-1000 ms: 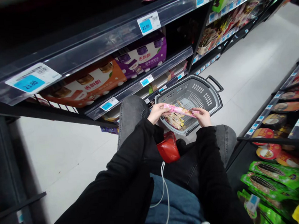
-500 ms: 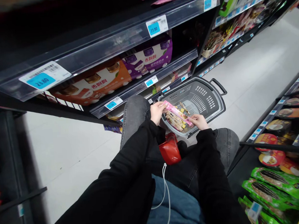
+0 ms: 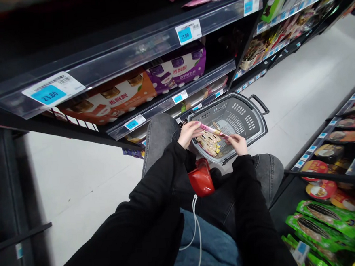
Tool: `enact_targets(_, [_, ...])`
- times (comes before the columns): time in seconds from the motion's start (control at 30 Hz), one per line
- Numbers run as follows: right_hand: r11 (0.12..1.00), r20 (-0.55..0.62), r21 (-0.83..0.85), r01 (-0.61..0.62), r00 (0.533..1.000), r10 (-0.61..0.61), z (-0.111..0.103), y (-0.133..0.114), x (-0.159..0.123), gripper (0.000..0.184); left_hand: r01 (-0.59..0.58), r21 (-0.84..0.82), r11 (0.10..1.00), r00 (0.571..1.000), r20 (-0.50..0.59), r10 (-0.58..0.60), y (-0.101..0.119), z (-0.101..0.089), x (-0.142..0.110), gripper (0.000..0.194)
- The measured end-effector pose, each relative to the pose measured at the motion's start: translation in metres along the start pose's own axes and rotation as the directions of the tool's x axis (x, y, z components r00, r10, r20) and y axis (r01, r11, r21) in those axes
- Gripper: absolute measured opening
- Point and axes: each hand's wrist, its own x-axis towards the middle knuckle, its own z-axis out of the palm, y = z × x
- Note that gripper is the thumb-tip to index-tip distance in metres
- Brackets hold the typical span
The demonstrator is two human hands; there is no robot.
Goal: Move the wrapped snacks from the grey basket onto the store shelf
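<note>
You hold a slim, long pink packet [image 3: 211, 130] between your two hands.
Your left hand [image 3: 188, 135] pinches one end and your right hand [image 3: 238, 144] pinches the other, above the grey plastic basket with slotted walls [image 3: 224, 109]. Slim beige-and-yellow packets [image 3: 207, 143] lie inside it, and it stands on the pale tiled floor [image 3: 296, 96] just beside the black metal shelving [image 3: 236, 66].

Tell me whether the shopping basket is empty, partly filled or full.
Partly filled: in the gray basket, tan and yellow packets lie toward the side nearest the person, while slotted plastic shows beyond them.
</note>
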Motion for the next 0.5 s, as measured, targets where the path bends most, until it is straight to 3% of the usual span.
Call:
enact_targets(0.17, [0.995, -0.101, 0.03, 0.092, 0.991, -0.089, -0.0038, -0.0005, 0.0022, 0.037, 0.027, -0.068, 0.997, 0.997, 0.075, -0.022, 0.001, 0.0035, -0.0039, 0.014])
enact_targets(0.37, [0.977, -0.161, 0.069, 0.202, 0.969, -0.189, -0.0086, 0.0067, 0.0083, 0.039, 0.091, 0.016, 0.996, 0.984, 0.149, -0.093, -0.0025, 0.0057, -0.0046, 0.022])
enact_targets(0.5, [0.973, -0.135, 0.182, 0.144, 0.984, -0.12, -0.0072, 0.0049, 0.0063, 0.036, 0.057, 0.075, 0.996, 0.988, 0.141, -0.067, -0.005, 0.0062, -0.0022, 0.02])
